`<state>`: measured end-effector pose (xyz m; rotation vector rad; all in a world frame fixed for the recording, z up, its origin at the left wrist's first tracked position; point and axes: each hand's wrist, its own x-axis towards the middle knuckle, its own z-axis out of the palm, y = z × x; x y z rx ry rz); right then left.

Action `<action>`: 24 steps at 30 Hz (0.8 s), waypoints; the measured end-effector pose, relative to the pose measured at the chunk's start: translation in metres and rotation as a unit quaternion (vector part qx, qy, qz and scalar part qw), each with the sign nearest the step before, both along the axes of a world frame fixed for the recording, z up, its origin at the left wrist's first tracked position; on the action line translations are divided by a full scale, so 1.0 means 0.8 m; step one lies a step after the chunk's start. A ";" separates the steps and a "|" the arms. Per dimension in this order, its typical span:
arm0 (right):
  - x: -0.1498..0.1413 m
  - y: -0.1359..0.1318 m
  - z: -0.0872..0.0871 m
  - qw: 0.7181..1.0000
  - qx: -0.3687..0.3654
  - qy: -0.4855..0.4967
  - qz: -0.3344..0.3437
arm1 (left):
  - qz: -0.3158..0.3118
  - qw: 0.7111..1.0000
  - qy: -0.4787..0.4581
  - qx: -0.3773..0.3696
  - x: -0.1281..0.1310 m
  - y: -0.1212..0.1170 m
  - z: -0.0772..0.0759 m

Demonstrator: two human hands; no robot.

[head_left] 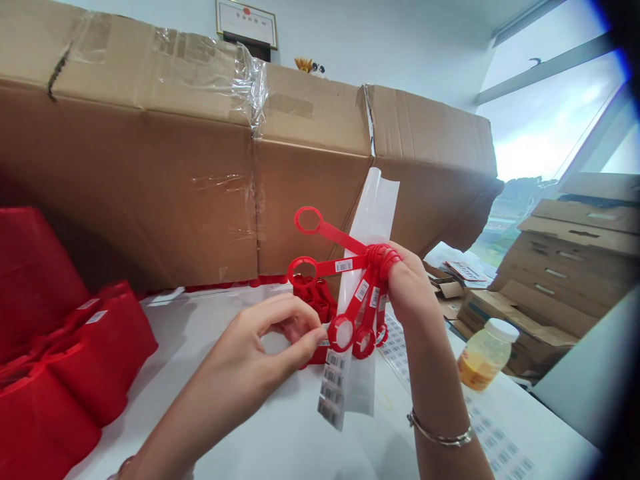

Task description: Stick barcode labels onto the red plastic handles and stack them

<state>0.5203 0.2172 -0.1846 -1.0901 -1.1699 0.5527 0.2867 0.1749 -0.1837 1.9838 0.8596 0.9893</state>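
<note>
My right hand point(407, 287) grips several red plastic ring-handled pieces point(350, 287) by their stems, and their rings fan out to the left and downward. Some stems carry small white barcode stickers. My left hand point(265, 340) pinches the top of a strip of barcode labels point(331, 390) between thumb and fingertips, close to the lowest red ring. A clear plastic sleeve point(373, 227) stands upright behind the red pieces. Below the pieces lies a small heap of red items point(313, 297).
Large taped cardboard cartons point(200, 167) form a wall behind the white table point(260, 427). Red bags point(65, 360) are piled at the left. At the right stand a plastic bottle of yellow liquid point(485, 357), a sheet of barcode labels point(495, 433) and stacked flattened boxes point(560, 273).
</note>
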 end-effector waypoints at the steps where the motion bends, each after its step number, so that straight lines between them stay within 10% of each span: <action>1: 0.000 0.000 0.000 1.000 -0.004 -0.006 0.004 | 0.006 1.000 -0.003 -0.016 -0.004 -0.002 0.002; 11: -0.047 -0.042 0.001 0.985 -0.026 -0.108 0.129 | 0.146 0.980 -0.116 -0.066 -0.025 -0.012 0.014; 24: -0.061 -0.063 0.006 0.975 -0.027 -0.110 0.193 | 0.176 0.979 -0.073 -0.073 -0.021 -0.012 0.015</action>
